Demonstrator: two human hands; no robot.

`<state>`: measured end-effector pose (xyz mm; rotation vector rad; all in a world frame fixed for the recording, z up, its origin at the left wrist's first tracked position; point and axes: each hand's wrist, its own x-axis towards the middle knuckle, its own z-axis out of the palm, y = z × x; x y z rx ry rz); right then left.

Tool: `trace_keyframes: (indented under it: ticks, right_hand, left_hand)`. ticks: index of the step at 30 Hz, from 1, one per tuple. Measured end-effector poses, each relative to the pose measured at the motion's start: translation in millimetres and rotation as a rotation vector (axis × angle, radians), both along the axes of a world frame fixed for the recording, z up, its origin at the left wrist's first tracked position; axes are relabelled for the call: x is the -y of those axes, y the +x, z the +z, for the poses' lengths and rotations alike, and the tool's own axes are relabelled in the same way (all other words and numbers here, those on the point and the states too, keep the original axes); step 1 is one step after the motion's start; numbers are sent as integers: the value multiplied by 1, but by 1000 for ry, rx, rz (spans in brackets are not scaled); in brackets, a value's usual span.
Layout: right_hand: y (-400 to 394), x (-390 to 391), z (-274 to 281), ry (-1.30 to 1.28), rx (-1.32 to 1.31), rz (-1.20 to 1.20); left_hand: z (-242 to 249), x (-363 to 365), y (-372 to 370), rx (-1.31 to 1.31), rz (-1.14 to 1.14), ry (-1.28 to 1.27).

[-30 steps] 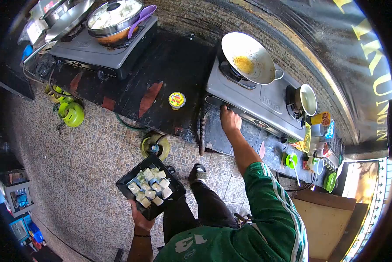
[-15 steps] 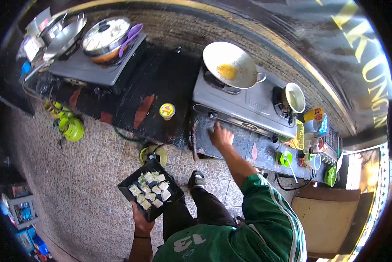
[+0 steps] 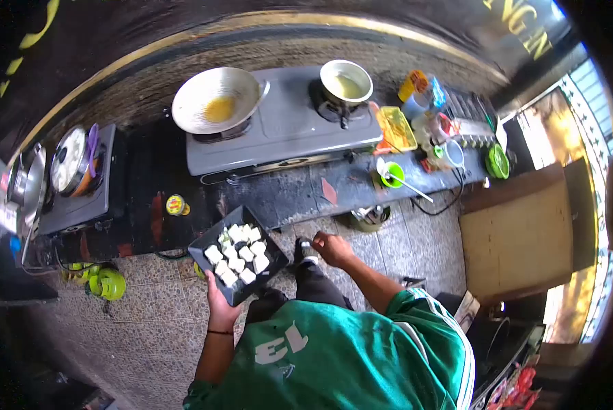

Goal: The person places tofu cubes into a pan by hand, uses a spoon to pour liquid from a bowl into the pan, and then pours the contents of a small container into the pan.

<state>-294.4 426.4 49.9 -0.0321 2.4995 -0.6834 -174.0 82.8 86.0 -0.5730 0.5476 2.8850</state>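
My left hand [image 3: 221, 305] grips the near left side of a square black tray [image 3: 273, 256], its thumb along the rim. Several white cubes that look like tofu [image 3: 237, 254] lie in the tray. My right hand [image 3: 332, 250] hangs in front of the counter's edge with its fingers curled in, and nothing shows in them. Beyond it stands a two-burner gas stove [image 3: 289, 113]. A wok [image 3: 200, 113] with a little yellow oil rests on the left burner, and a small saucepan [image 3: 353, 75] holding liquid sits on the right one.
A small yellow tub [image 3: 176, 205] stands on the black counter [image 3: 286, 195]. Rightward are a green cup [image 3: 391, 175], a yellow basket [image 3: 398, 130] and bottles. At the far left, a lidded pan [image 3: 69, 160] sits on another stove. A green gas cylinder [image 3: 108, 283] stands below.
My view has turned rightward. My right hand has drawn back from the stove's front, and its fingers have curled. The tray stays in my left hand, now closer to the counter.
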Motion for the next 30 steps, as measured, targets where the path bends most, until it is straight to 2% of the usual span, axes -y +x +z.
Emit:
trace_keyframes:
  ticks: [3,6,12,13,15,17,19,21,25,30]
  right_hand:
    - [-16,-33,3,-46,11,-71]
    - [-32,-81,13,-102,-17,-180]
    - [-30,-166,-18,-133,-37,-328]
    - [-49,-189,-12,-106,-48,-361]
    - [-46,-221,-23,-87,-41,-399]
    - [-50,-252,-31,61,-115,-513]
    - [-54,-286,-45,74,-321,-590]
    - [-84,-331,-38,160,-368,-575]
    - [-95,-362,-49,188,-402,-703]
    - [-97,-366,-36,178,-455,-690]
  left_hand:
    - [-7,-33,-39,14,-11,-79]
    - [-5,-72,-79,48,-109,-34]
    - [-3,-136,-114,146,-198,-95]
    - [-1,-151,-141,151,-225,-60]
    - [-1,-167,-145,109,-258,-90]
    - [3,-183,-154,87,-294,-120]
    - [0,-193,-160,111,-310,-161]
    - [7,-209,-188,150,-331,-137]
    - [13,-223,-196,129,-382,-179]
    - [17,-239,-216,95,-421,-174]
